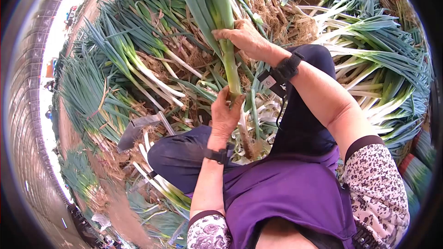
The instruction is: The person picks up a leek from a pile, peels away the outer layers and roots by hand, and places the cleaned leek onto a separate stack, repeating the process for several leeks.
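A thick leek [231,67] stands nearly upright in front of me, its green leaves at the top of the view and its browner root end down between my legs. My right hand [247,39] is closed around the upper stalk, just under where the leaves fan out. Lower down, my left hand [225,114] grips the pale stalk with thumb and fingers. Peeled leaf scraps [270,110] lie on the ground around the leek's lower end.
Untrimmed leeks with roots [157,32] are heaped ahead and to the left. White-stemmed leeks [369,69] form a pile on the right. A grey metal blade-like tool [138,131] lies by my left knee. A curved translucent wall [27,110] runs along the far left.
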A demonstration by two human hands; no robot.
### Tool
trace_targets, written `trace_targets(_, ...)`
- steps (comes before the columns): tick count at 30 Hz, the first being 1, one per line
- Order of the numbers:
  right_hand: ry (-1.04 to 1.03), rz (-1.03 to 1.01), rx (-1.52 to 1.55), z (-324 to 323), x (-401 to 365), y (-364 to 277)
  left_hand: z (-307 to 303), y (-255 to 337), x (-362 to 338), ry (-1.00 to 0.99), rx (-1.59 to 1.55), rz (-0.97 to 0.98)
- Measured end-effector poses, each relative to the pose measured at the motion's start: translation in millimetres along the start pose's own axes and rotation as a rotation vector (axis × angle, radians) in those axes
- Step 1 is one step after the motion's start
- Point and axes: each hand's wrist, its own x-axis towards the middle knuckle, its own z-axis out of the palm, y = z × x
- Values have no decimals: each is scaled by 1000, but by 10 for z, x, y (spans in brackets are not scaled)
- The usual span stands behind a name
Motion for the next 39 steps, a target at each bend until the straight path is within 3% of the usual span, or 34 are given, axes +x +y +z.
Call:
trace_targets(3,-309,18,354,-100,43,-4,82,-20,34,64,-466,-55)
trace_targets(4,-303,10,349,-141,88,28,81,9,25,69,-626,-118)
trace_targets(6,-505,54,458,-163,112,-7,54,90,10,112,-658,-143)
trace_targets(11,-406,-16,-151,-55,171,201,-63,64,-18,54,-994,-271)
trace_targets(12,-398,-17,-151,-126,190,214,-86,35,-25,63,-1077,-311)
trace_targets(14,-287,-220,-1276,-319,211,212,-119,-32,-35,32,-1117,-268)
trace_targets(15,-284,-221,-1280,-342,192,211,-125,-30,-34,27,-1115,-262)
trace_targets(20,-426,182,-340,-190,3,244,-119,-61,-46,20,-1022,-234)
trace_targets(22,-583,173,465,-64,47,220,-73,-45,-45,19,-603,-133)
trace_targets(23,-451,245,502,17,54,173,-13,-74,-31,39,-384,4)
trace_targets(24,-188,234,335,162,47,199,-41,60,-14,40,-98,117)
trace_targets(26,-66,163,310,252,13,227,-72,-33,38,64,249,288)
trace_targets(29,-28,198,356,248,60,112,-141,-28,72,97,378,372)
trace_targets(32,-40,130,425,179,91,7,-77,22,98,156,266,412)
trace_targets(36,129,92,457,-57,295,-4,33,-275,-412,-61,269,331)
trace_targets(38,9,54,323,-223,162,-127,24,-396,-693,-236,461,244)
trace_targets(39,-42,109,301,-236,216,-3,-36,-455,-692,-334,579,97)
